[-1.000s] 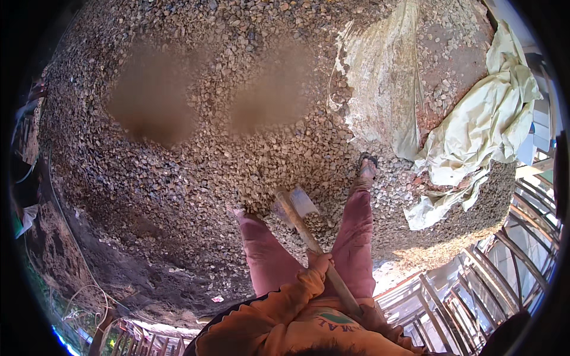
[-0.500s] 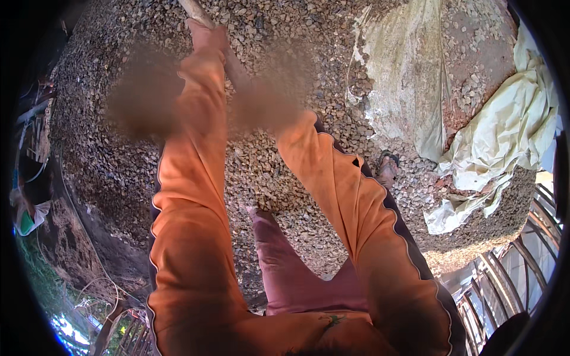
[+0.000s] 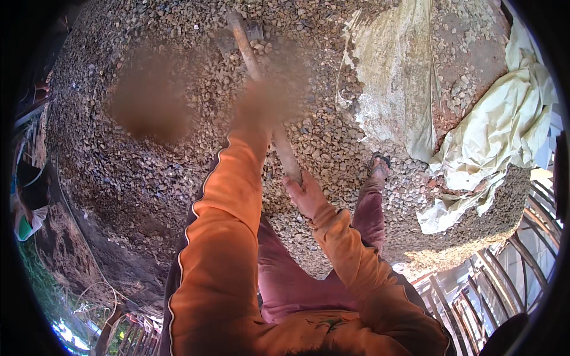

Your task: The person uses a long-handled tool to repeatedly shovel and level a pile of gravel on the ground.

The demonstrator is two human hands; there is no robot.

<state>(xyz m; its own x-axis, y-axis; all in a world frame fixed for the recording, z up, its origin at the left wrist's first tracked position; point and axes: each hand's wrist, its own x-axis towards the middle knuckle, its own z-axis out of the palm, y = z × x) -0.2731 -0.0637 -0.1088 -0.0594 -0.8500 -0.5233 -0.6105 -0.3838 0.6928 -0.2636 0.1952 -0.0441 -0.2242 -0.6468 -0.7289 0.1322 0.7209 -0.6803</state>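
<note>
Right hand (image 3: 306, 196) grips the wooden handle (image 3: 286, 153), fingers clamped; left hand (image 3: 254, 107) too blurred to tell.

The right hand (image 3: 306, 194) is closed around the near end of the hoe (image 3: 287, 155); the left hand (image 3: 254, 110) is farther along the handle (image 3: 244, 47), too blurred for seeing its fingers; the blade (image 3: 227, 45) is at the gravel (image 3: 148, 178); the right foot (image 3: 380, 169) stands on the stones, left of a crumpled pale sheet (image 3: 484, 130)
</note>
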